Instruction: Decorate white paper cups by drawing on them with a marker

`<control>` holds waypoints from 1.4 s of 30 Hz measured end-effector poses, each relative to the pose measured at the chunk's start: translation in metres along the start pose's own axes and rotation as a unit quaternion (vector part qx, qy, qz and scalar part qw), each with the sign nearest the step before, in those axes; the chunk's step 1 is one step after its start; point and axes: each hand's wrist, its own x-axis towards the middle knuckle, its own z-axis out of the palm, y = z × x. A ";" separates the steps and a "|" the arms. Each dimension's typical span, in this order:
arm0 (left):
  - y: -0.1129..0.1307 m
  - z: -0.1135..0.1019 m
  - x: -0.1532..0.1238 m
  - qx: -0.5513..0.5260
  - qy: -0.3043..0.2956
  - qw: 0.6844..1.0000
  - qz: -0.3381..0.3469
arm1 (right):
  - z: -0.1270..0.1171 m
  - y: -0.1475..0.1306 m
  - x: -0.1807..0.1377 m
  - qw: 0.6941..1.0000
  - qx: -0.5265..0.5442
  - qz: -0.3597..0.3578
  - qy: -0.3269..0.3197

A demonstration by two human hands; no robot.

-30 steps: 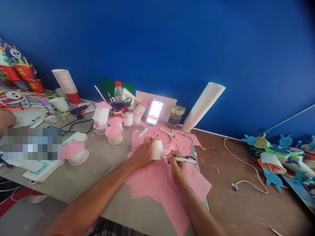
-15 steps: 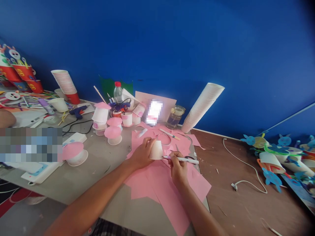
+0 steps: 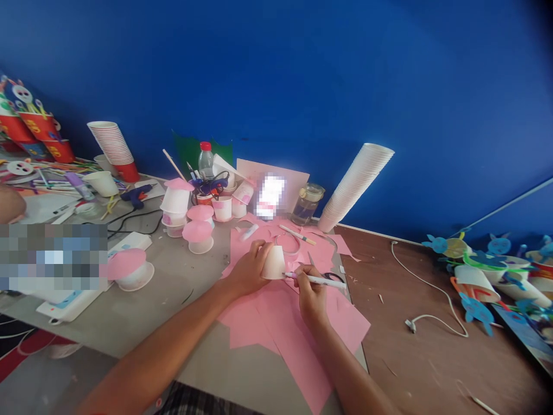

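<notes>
A white paper cup (image 3: 273, 263) is upside down over the pink paper (image 3: 298, 340), with my left hand (image 3: 250, 268) wrapped round its left side. My right hand (image 3: 311, 291) pinches a white marker pen (image 3: 322, 281), whose tip is at the cup's lower right edge; whether it touches, I cannot tell. Just beyond the right hand lie scissors (image 3: 332, 276), partly covered by hand and pen. A roll of tape (image 3: 288, 252) and a second marker (image 3: 298, 234) rest on the paper behind the cup.
Cups with pink paper tops (image 3: 199, 235) stand to the left, near a glue gun (image 3: 137, 196) and a power strip (image 3: 86, 288). Behind are a blurred bright screen (image 3: 270, 196), a glass jar (image 3: 307, 203) and a tall leaning cup stack (image 3: 358, 187). A white cable (image 3: 432, 288) lies right.
The marker and my right hand have shifted very slightly left against the cup. My left hand keeps its hold on the cup.
</notes>
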 end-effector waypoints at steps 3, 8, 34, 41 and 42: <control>-0.001 0.000 0.000 0.006 -0.002 1.000 -0.001 | -0.001 -0.002 0.000 1.000 -0.006 -0.002 -0.009; -0.001 0.000 0.000 0.006 -0.008 1.000 0.000 | -0.002 0.000 0.002 1.000 0.007 0.016 -0.020; 0.000 0.001 0.000 0.012 -0.005 1.000 0.006 | 0.000 -0.001 0.001 1.000 0.006 0.021 0.003; 0.000 0.000 0.000 0.011 -0.013 1.000 0.002 | -0.001 0.002 0.002 0.999 0.040 0.029 -0.022; 0.000 0.000 0.001 0.008 -0.011 1.000 0.001 | -0.001 0.002 0.003 0.998 0.051 0.029 -0.017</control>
